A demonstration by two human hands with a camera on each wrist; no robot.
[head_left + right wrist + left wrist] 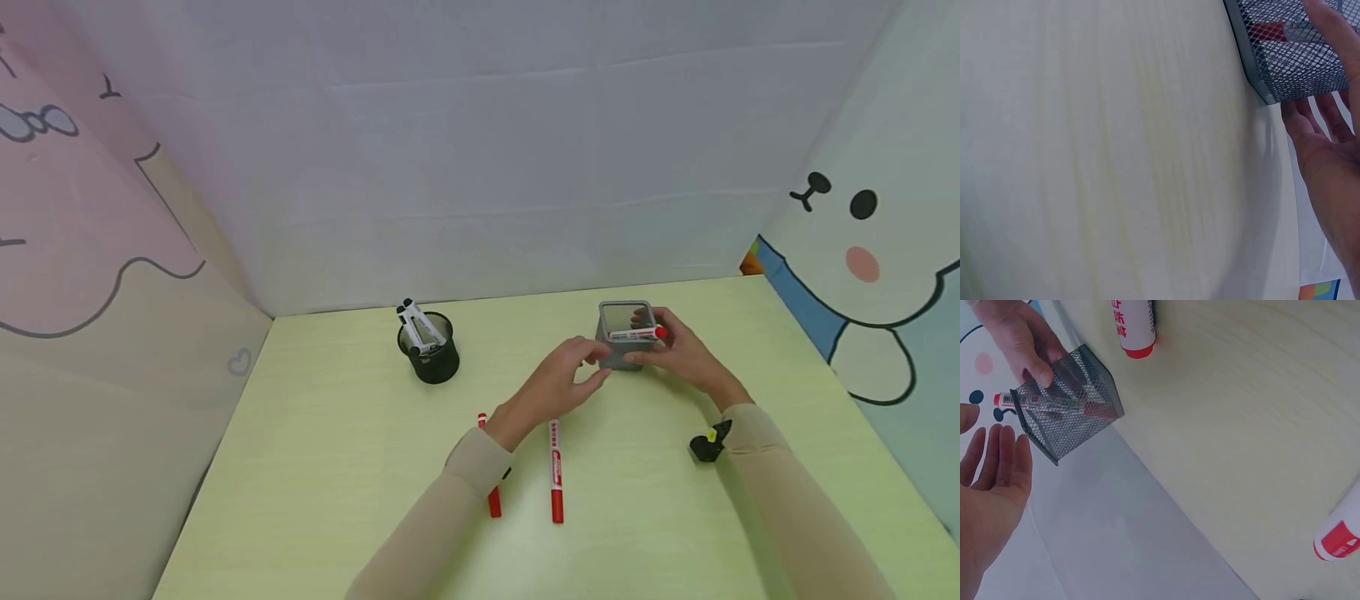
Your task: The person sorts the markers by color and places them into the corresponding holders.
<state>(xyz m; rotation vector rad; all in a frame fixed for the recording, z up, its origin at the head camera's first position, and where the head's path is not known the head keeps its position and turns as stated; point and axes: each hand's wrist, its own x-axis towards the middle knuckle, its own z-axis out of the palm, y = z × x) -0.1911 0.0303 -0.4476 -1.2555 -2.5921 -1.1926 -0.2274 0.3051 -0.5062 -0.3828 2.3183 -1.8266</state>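
Observation:
My right hand point(675, 354) grips a grey square mesh pen holder point(618, 361), with its thumb on the front side and fingers round the back. A red-capped marker point(636, 333) lies slanted inside it, one end poking out at the rim; in the left wrist view the marker point(1054, 403) shows through the mesh. Close to the holder's left side is my left hand point(558, 379), fingers loosely bent and holding nothing. The left wrist view has that left hand point(997, 487) palm-up beside the holder's rim. In the right wrist view, the holder point(1297, 69) stands at the top right.
Two red markers lie on the table, one point(556, 475) below the left hand and another point(494, 502) partly hidden by the left forearm. At the back left stands a round black mesh holder point(437, 367) with black-and-white markers point(422, 327). A black strap piece point(708, 444) sits beside the right cuff.

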